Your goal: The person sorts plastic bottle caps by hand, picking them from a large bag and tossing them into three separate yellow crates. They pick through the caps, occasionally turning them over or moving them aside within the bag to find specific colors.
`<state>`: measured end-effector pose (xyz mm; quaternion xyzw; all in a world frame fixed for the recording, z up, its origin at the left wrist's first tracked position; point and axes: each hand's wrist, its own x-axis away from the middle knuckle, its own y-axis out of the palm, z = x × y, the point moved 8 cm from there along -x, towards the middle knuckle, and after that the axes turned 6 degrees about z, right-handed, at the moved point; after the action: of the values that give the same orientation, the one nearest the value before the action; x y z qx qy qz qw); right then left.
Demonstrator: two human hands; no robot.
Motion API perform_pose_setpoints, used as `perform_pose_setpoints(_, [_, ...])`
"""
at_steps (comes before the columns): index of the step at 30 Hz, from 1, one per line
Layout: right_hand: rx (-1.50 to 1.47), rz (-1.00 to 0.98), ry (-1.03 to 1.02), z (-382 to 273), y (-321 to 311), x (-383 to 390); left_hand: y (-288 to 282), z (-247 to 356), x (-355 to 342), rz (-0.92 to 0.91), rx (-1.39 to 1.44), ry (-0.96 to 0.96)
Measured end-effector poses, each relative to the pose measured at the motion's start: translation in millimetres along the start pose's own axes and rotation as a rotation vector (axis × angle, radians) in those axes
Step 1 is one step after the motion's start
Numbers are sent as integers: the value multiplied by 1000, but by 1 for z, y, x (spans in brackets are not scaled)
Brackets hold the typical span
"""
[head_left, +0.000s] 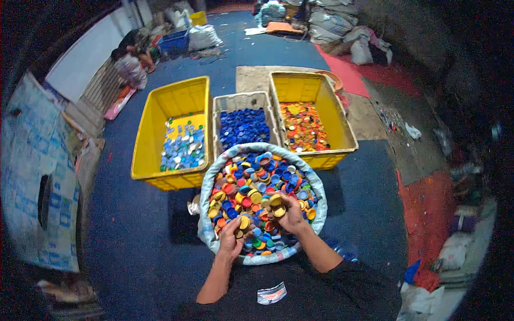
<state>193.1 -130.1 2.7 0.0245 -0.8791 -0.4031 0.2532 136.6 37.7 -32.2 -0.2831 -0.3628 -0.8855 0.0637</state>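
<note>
A round basket with a pale cloth-wrapped rim (319, 187) stands right in front of me, heaped with mixed plastic bottle caps (254, 174) in red, blue, yellow, white and green. My left hand (230, 241) is over the near left of the heap, its fingers closed around yellow bottle caps (244, 222). On the right side, my right hand (292, 216) grips more yellow bottle caps (278, 211), one above another at the fingertips. Both hands are apart, just above the pile. How many caps lie inside each palm is hidden.
Beyond the basket stand a yellow crate (140, 134) with light blue, white and green caps, a white crate (216, 120) of dark blue caps, and another yellow crate (342, 120) of orange and red caps. Another person (131, 56) crouches far left. Stuffed sacks (332, 24) lie at the back.
</note>
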Motion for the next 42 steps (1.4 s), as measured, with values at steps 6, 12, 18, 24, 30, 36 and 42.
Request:
perform_pose_setpoints(6, [-214, 90, -88, -25, -38, 14, 64, -10, -20, -112, -16, -116])
perform_pose_setpoints(12, [-478, 153, -173, -42, -78, 18, 127, -27, -42, -184, -45, -198])
perform_pose_setpoints(18, [-440, 242, -284, -60, -109, 9, 164, -38, -83, -258, -52, -207])
perform_pose_setpoints(24, [-362, 327, -355, -98, -146, -8, 218, -56, -124, -197, 82, -299])
perform_pose_setpoints(30, [102, 348, -790, -220, -159, -59, 328, -57, -196, -363, 99, -323])
perform_pose_setpoints(36, [-118, 388, -662, -223, -177, -85, 299, -1, -226, -573, 254, -257])
perform_pose_setpoints(42, [65, 579, -599, -160, -151, -23, 174, 71, -151, -163, 52, 118])
